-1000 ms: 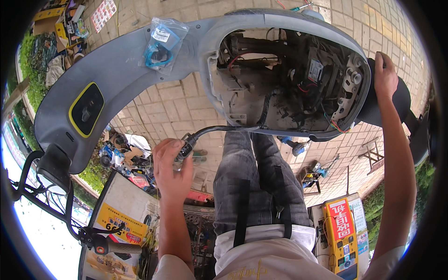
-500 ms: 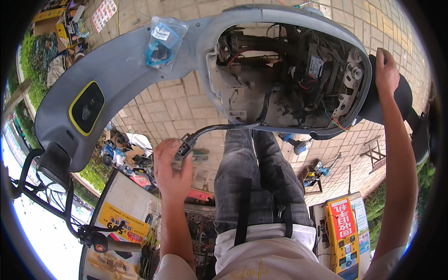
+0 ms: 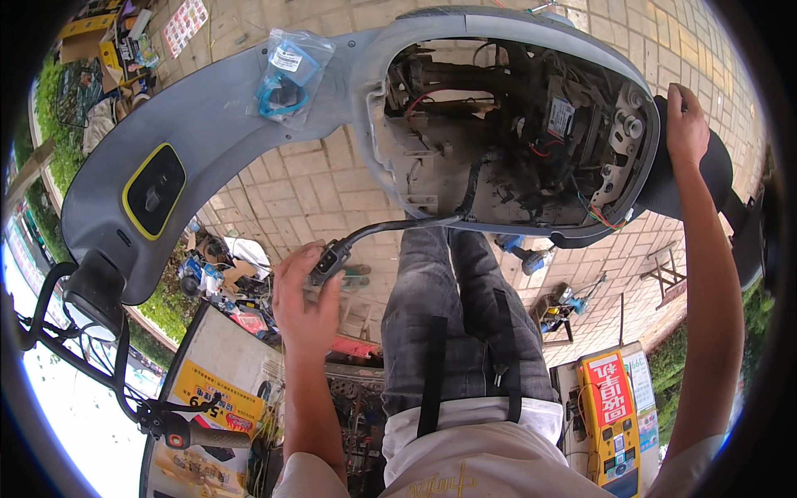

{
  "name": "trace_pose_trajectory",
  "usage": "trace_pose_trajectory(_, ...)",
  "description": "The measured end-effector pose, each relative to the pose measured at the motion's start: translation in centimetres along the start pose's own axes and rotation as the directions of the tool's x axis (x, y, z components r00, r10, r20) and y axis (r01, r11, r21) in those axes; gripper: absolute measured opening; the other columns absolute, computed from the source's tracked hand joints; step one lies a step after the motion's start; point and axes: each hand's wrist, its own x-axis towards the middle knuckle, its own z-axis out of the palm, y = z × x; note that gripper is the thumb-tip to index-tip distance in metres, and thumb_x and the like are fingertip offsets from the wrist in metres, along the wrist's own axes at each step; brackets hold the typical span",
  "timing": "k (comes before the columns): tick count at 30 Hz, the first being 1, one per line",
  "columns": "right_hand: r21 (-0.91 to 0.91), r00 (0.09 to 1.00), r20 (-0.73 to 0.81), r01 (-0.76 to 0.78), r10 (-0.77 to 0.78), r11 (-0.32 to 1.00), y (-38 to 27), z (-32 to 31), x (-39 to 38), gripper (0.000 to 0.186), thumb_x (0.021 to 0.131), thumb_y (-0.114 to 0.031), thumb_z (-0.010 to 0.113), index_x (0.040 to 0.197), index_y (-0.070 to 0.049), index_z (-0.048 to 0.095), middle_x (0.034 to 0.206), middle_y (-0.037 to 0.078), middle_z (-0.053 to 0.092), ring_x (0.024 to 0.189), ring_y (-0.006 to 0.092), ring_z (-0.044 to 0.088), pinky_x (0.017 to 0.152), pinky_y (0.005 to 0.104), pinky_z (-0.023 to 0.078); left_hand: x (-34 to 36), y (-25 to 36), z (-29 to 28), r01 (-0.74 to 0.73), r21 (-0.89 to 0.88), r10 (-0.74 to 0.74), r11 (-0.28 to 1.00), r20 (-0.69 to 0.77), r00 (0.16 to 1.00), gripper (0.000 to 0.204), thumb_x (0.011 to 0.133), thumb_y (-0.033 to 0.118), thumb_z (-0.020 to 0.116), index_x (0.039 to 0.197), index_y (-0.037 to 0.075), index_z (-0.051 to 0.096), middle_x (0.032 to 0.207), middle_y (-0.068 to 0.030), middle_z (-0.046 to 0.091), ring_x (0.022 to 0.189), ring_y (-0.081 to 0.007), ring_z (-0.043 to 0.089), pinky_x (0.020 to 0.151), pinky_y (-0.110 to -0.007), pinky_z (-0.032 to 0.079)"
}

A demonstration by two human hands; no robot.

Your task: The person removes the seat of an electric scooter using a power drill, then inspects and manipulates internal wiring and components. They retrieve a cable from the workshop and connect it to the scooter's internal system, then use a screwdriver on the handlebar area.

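Left grip (image 3: 303, 292) pinches the black connector (image 3: 330, 262), its long axis slanting up-right, cable (image 3: 390, 226) running rightward into the open grey body (image 3: 369, 116); right grip (image 3: 688, 131), well apart, touches a black part (image 3: 719, 184), closure unclear.

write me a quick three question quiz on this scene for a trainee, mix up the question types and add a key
1. Which hand holds the black connector?
2. True or false: the clear plastic bag lies on the grey body.
3. The black cable leads from the connector into:
A) the clear plastic bag
B) the open compartment
C) the blue tool

Key:
1. The left hand.
2. True.
3. B.
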Motion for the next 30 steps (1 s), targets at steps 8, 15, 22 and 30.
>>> trace_pose_trajectory(8, -0.004, 1.0, 0.01, 0.004, -0.004, 1.0, 0.1, 0.1, 0.1, 0.044, 0.088, -0.049, 0.044, 0.112, -0.017, 0.063, 0.105, 0.013, 0.065, 0.098, 0.0329, 0.06, 0.085, 0.0394, 0.045, -0.1, -0.5, 0.1, 0.0, -0.06, 0.002, 0.998, 0.022, 1.0, 0.042, 0.074, -0.005, 0.066, 0.112, 0.004, 0.052, 0.111, -0.0165, 0.059, 0.102, -0.0295, 0.058, 0.085, -0.037, 0.048)
trace_pose_trajectory(15, 0.0, 0.999, 0.047, -0.01, 0.01, 1.0, 1.6, 0.9, 0.9, 0.046, 0.088, -0.052, 0.042, 0.117, -0.022, 0.061, 0.109, 0.012, 0.064, 0.102, 0.0331, 0.059, 0.087, 0.0396, 0.045, -0.7, -2.0, 1.2, 0.173, -0.479, -0.144, 0.86, 0.097, 0.985, 0.044, 0.077, -0.017, 0.056, 0.115, 0.002, 0.045, 0.118, -0.0193, 0.051, 0.107, -0.0217, 0.054, 0.09, -0.032, 0.047)
trace_pose_trajectory(22, 0.012, 0.998, 0.062, -0.017, 0.016, 1.0, 2.8, 1.9, 1.5, 0.048, 0.087, -0.055, 0.04, 0.119, -0.025, 0.059, 0.111, 0.012, 0.063, 0.104, 0.0335, 0.058, 0.089, 0.0399, 0.044, -0.5, -1.7, 0.8, 0.137, -0.306, -0.121, 0.942, 0.072, 0.99, 0.04, 0.07, -0.014, 0.06, 0.104, 0.005, 0.052, 0.111, -0.0148, 0.058, 0.102, -0.0254, 0.058, 0.087, -0.034, 0.047)
trace_pose_trajectory(30, 0.026, 0.998, 0.054, -0.017, 0.015, 1.0, 3.1, 2.0, 1.6, 0.048, 0.087, -0.055, 0.04, 0.119, -0.025, 0.059, 0.112, 0.012, 0.063, 0.104, 0.034, 0.058, 0.088, 0.0403, 0.044, -0.5, -2.1, 0.6, 0.076, -0.224, -0.068, 0.972, 0.042, 0.997, 0.038, 0.068, -0.011, 0.063, 0.101, 0.006, 0.054, 0.107, -0.0135, 0.062, 0.1, -0.0285, 0.06, 0.086, -0.036, 0.048)
